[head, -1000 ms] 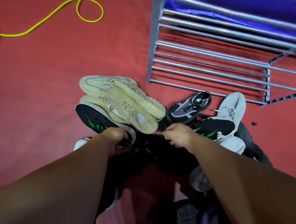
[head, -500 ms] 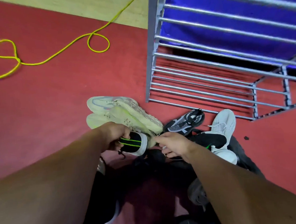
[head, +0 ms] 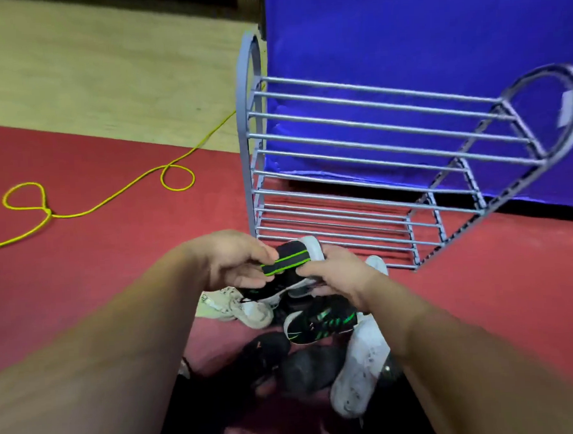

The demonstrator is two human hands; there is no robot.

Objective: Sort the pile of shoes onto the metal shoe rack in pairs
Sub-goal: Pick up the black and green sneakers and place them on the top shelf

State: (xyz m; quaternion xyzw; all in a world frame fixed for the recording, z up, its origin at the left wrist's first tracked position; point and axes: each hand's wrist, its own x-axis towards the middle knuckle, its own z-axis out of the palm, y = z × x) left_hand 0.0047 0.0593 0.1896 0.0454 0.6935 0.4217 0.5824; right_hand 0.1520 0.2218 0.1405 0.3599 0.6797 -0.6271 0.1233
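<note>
Both hands hold one black sneaker with green stripes [head: 289, 261] in the air just in front of the metal shoe rack [head: 359, 166]. My left hand [head: 229, 258] grips its near end and my right hand [head: 338, 274] grips its far side. The rack's shelves carry no shoes. Below my hands the pile lies on the red floor: a matching black and green sneaker [head: 320, 324], a cream sneaker [head: 236, 305], a white sneaker [head: 359, 369] and dark shoes [head: 286, 359], partly hidden by my arms.
A yellow cord [head: 111, 199] loops across the red mat at the left and runs onto the pale wooden floor [head: 104, 67]. A blue sheet [head: 418, 37] hangs behind the rack.
My left hand lifted the black and green sneaker off the pile toward the rack, and my right hand joined it on the shoe. The view tilted up, showing the whole rack.
</note>
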